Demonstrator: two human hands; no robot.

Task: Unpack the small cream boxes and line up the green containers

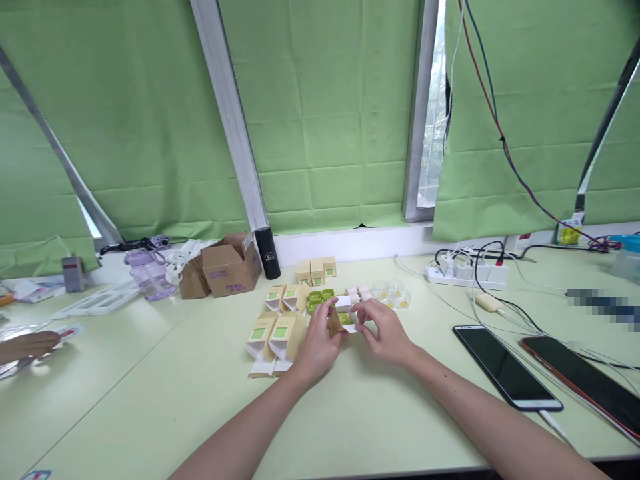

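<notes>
Between my two hands is a small paper carton (336, 323), brown outside and white inside, its end flaps standing open. A green piece (345, 319) shows inside it. My left hand (321, 333) wraps round the carton's left side. With thumb and fingers bent, my right hand (383, 331) pinches the white flap (351, 328) on the right. Left of my hands lie several cartons (287, 333) with green labels and open ends. Behind the held carton sit green containers (320, 297), white pieces (358, 293) and clear round cups (395, 293) with yellow centres.
Closed small cartons (317, 272) stand at the back, near a black bottle (267, 253) and a cardboard box (231, 265). Two phones (507, 367) and a power strip (467, 272) with cables occupy the right. Another person's hand (30, 347) is at far left.
</notes>
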